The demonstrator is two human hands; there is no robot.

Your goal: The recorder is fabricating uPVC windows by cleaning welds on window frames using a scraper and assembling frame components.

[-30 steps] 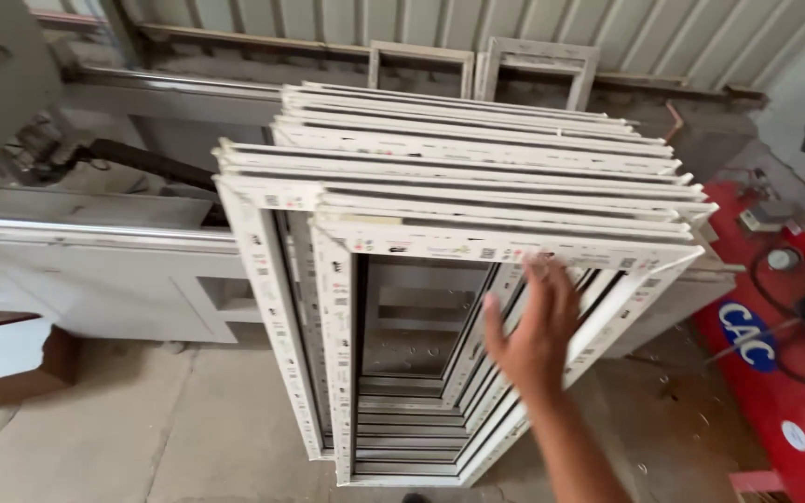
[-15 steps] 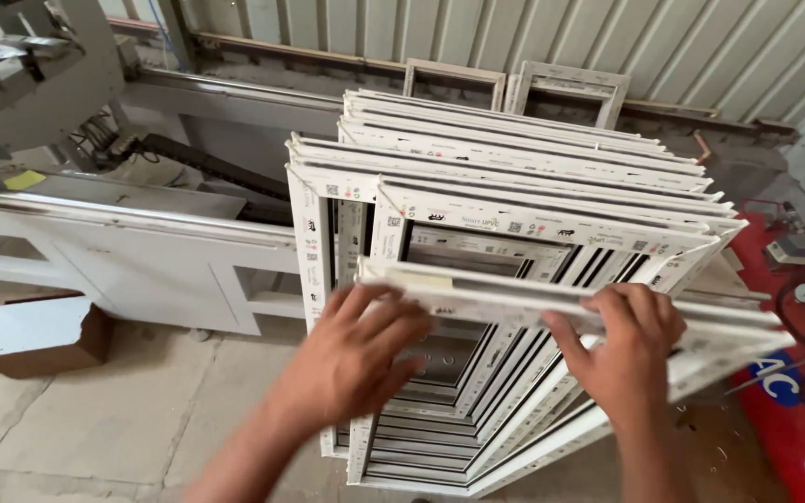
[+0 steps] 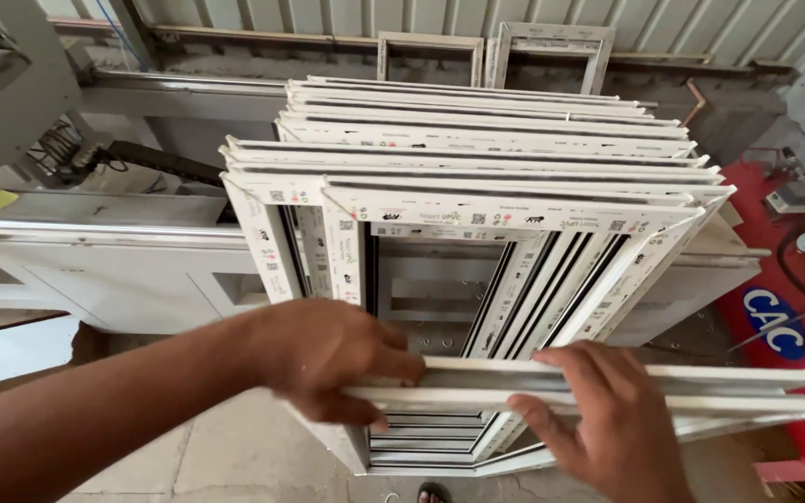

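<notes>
A grey machine bench [image 3: 95,233] spans the workshop's left side, beneath a corrugated metal wall [image 3: 533,14]. Against it leans a stack of white window frames [image 3: 477,177], upright and slightly tilted, blocking the view of the bench behind. A red compressor [image 3: 784,307] sits at right, a flat white board [image 3: 20,349] on the floor at left. In front of the stack, a loose white frame [image 3: 626,391] lies near-horizontal, gripped by both hands: the left hand [image 3: 328,359] clasps its left end, the right hand [image 3: 607,428] closes over its middle.
</notes>
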